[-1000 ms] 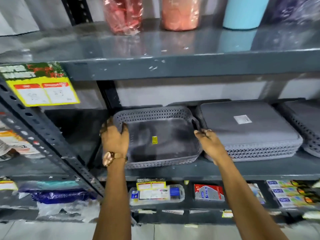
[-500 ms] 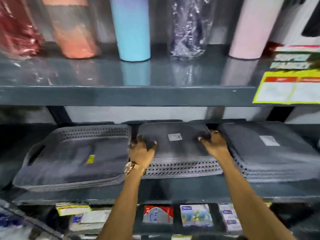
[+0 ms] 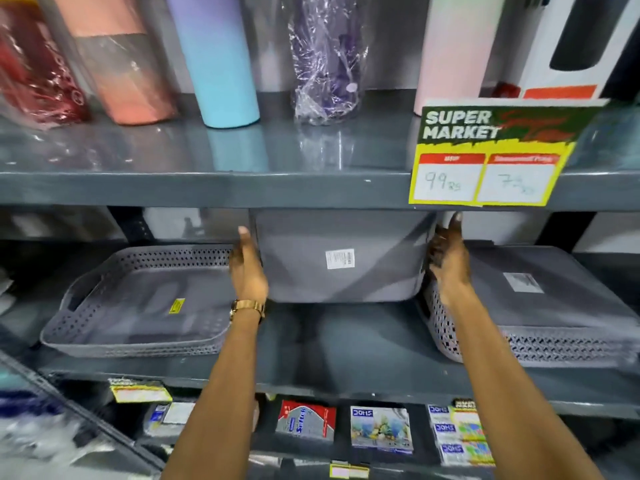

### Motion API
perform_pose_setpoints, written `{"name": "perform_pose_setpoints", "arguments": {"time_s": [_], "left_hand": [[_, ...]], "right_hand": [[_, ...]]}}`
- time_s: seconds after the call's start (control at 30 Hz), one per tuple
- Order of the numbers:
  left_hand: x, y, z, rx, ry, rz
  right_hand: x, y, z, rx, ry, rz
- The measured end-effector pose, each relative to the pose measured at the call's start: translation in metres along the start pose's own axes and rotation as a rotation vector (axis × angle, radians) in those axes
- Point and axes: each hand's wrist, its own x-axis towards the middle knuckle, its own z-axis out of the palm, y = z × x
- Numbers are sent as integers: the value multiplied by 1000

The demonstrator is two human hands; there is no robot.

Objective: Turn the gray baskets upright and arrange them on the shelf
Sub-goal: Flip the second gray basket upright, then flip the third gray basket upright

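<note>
I hold a stack of gray baskets [image 3: 341, 271] tipped up on edge over the middle shelf [image 3: 346, 362], its flat bottom with a white barcode label facing me. My left hand [image 3: 246, 271] grips its left side. My right hand [image 3: 447, 263] grips its right side. On the left an upright gray basket stack [image 3: 138, 306] with a yellow sticker rests on the shelf. To the right an upside-down gray basket stack [image 3: 540, 306] lies with its bottom up.
The upper shelf [image 3: 207, 187] hangs close above the tipped baskets and carries several tumblers [image 3: 225, 64]. A price sign [image 3: 491, 154] hangs from its edge at the right. Packaged goods [image 3: 381, 429] fill the lower shelf. A slotted metal upright [image 3: 86, 420] stands at lower left.
Both hands left the upright basket on the left, took hold of the middle upside-down stack and lifted its front edge, so its bottom now faces me. The view shifted right.
</note>
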Motion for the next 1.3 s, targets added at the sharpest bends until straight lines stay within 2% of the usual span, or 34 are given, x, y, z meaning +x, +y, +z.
{"name": "perform_pose_setpoints", "arguments": {"time_s": [0.1,0.23,0.37,0.53,0.6,0.67,0.77,0.87,1.0,1.1,1.2,1.3], "left_hand": [[-8,6,-18,89,-34,-36],[-23,-4,-37,239,-104,-166],[-41,-11,-46,324,-181,-234],[-48,-22,-51,452,-186,-161],[-52,-24,-49,557,-185,-138],[-61,-22,-42,764,-165,-37],[-85,-9,-11,964,-145,252],[-117,-1,38,767,-307,399],[-176,-2,133,488,-623,270],[-201,-13,178,538,-779,177],[-204,-31,211,689,-761,111],[-204,-42,246,865,-625,27]], "right_hand": [[-3,2,-20,-51,26,137],[-18,19,-31,-157,-45,311],[-32,32,-28,-368,-59,315],[-58,51,-36,-462,-110,315],[-67,57,-44,-491,-131,250],[-72,56,-51,-482,-143,195],[-69,37,-68,-406,-89,107],[-53,8,-97,-380,-12,-31],[-5,-31,-162,-509,186,-204],[27,-41,-198,-725,194,-170],[54,-38,-229,-916,131,-45],[86,-43,-267,-993,104,12]]}}
